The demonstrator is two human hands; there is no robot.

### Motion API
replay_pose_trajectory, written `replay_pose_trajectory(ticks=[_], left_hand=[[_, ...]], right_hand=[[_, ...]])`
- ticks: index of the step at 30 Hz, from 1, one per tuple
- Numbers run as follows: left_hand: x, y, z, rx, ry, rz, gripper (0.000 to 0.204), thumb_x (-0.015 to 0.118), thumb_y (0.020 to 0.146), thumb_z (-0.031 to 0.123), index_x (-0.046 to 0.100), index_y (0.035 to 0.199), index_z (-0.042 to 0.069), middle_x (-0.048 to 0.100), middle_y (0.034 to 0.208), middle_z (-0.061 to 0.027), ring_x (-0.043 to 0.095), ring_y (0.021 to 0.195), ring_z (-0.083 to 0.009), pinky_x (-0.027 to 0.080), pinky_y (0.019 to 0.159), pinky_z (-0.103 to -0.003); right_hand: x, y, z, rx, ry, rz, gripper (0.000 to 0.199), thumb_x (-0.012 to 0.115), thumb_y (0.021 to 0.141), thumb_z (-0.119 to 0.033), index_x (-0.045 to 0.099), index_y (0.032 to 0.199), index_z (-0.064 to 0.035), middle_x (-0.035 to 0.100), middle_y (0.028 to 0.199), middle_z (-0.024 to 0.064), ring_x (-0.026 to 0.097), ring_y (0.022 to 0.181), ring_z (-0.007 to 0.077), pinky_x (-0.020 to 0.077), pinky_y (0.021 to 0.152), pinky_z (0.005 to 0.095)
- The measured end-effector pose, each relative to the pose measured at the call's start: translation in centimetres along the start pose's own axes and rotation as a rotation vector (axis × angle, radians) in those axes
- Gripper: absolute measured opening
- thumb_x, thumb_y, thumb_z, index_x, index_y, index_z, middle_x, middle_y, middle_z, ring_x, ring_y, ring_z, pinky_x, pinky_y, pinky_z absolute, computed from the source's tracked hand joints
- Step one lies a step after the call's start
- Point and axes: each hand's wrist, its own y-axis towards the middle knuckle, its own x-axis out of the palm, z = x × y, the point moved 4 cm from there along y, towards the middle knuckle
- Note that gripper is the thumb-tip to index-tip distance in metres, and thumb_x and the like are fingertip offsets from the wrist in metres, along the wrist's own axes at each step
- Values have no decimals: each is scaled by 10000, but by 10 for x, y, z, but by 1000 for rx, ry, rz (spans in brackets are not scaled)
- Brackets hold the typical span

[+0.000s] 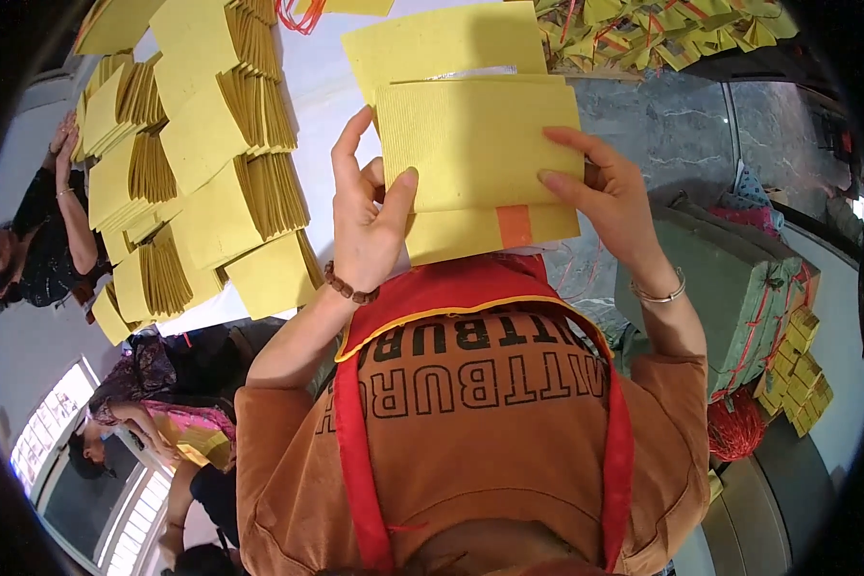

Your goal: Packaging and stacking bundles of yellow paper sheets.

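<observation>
Fingers (398,197) of the left hand (365,226) pinch the left edge of a folded yellow paper stack (475,144), thumb over the front. The right hand (610,197) clasps the right edge, its fingertips pressed on the face. The stack is held up before the chest, above the pale surface (312,82), with an orange-marked sheet (514,228) showing beneath. Fanned yellow bundles (216,154) lie just to the left on that surface. Risk, as a judgement: the lower sheets could slide out and skew, since both grips sit at the edges only and nothing supports the bottom.
</observation>
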Motion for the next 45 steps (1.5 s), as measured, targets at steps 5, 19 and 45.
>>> replay_pose_trajectory(ticks=[5, 19, 45], left_hand=[[0, 4, 2, 7, 107, 25, 603, 496, 838, -11, 224, 1368, 84, 626, 788, -76, 466, 563, -63, 351, 484, -207], [-11, 18, 4, 12, 540, -96, 386, 580, 835, 109, 535, 1218, 114, 372, 502, -32, 353, 447, -98, 320, 444, -268], [28, 13, 14, 1010, 1307, -667, 546, 492, 762, 142, 449, 1306, 155, 434, 1336, -53, 370, 1256, -274, 363, 1012, -408]], right_hand=[[-7, 0, 6, 35, -177, 53, 366, 656, 812, -95, 573, 1162, -31, 560, 873, -24, 458, 681, 30, 392, 590, 189], [-8, 14, 15, -4, -150, 70, 406, 659, 802, -92, 558, 1189, -26, 582, 944, 21, 520, 750, 53, 438, 654, 208], [-4, 15, 11, 71, -89, 4, 432, 628, 813, -58, 518, 1229, -16, 583, 1109, 85, 573, 911, 93, 481, 723, 216]])
